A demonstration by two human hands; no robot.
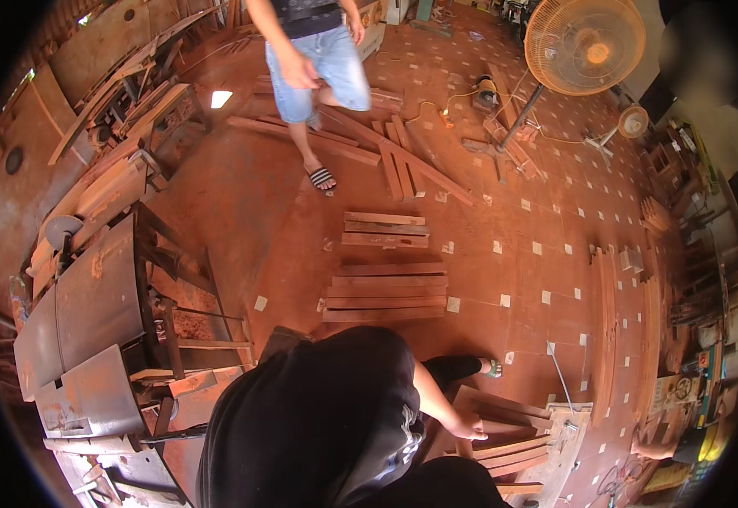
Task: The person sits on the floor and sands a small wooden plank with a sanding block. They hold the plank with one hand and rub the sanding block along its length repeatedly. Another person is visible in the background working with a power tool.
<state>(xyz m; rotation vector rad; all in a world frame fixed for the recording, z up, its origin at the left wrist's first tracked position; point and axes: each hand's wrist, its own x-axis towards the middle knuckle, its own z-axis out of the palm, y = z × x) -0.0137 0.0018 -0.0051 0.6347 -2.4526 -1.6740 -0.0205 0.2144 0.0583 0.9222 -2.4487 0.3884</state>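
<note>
My left hand (468, 426) reaches out to the right from my black-clothed body. Its fingers are curled closed on what looks like the end of a reddish piece of wood (464, 446), just beside a stack of wooden strips (513, 457). The fingertips are partly hidden. Those strips lie close together, next to a pale board (565, 449) with a thin metal rod (560, 372) near it. My sandalled foot (494, 368) rests on the floor just beyond the stack. No part of my right hand shows.
Two rows of wooden pieces (386, 292) lie ahead on the dusty tiled floor. Beyond them another person (314, 68) stands by scattered planks (394, 157). A machine table (89, 313) is at left, a standing fan (585, 46) at far right. Another person's hand (652, 449) shows at right.
</note>
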